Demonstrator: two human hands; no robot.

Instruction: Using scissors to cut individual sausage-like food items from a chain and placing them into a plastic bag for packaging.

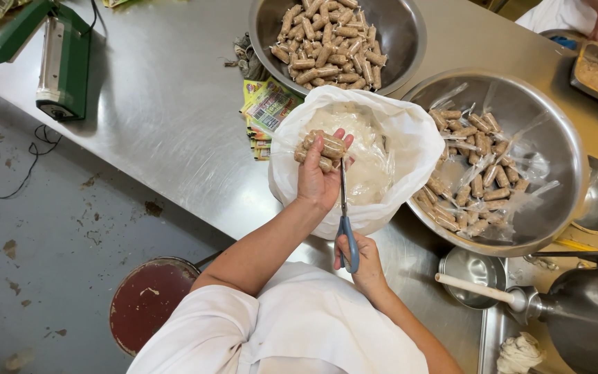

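Left hand point(318, 176) grips wrapped sausages point(321, 150) over a white bag point(410, 131); right hand point(358, 260) holds blue-handled scissors point(345, 208) — steel bowls point(562, 131) flank it.

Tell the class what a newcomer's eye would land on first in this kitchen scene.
At centre, the left hand grips a bundle of small brown sausages above a white plastic bag, while the right hand works blue-handled scissors. Two large round steel bowls, behind and right, hold more sausages.

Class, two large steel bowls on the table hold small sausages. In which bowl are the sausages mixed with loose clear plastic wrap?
The bowl on the right, beside the white bag. Clear wrap lies among its sausages; the bowl at the top holds sausages only.
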